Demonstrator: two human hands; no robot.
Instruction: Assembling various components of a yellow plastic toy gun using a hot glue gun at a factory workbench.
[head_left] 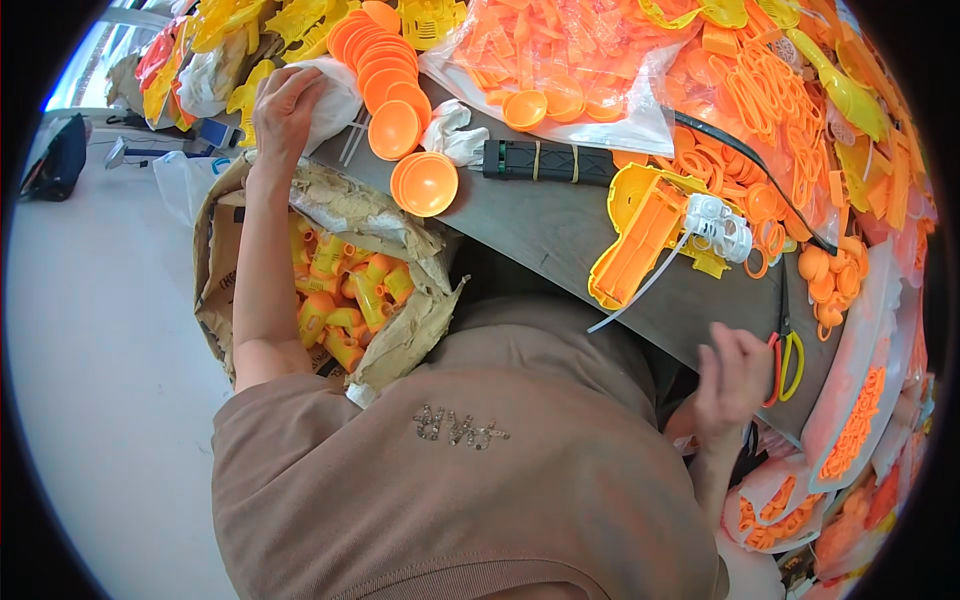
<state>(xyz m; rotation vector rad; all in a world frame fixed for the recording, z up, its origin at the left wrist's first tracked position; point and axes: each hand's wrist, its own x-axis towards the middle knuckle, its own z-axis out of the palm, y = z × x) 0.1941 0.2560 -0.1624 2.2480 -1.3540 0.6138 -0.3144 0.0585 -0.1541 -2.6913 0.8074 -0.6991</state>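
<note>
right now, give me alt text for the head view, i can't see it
The left hand is at a white bag; the blurred right hand is near scissors. Orange bowls and plastic parts lie on the grey table, beside a paper sack of yellow and orange pieces.

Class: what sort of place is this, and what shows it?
Probably an assembly workshop: a paper sack holds many orange and yellow plastic parts, matching orange cups overlap in a row, and scissors lie on the grey table.

Thin plastic bag [338, 105], glossy plastic bowls [425, 184], rough paper sack [418, 322].
</note>
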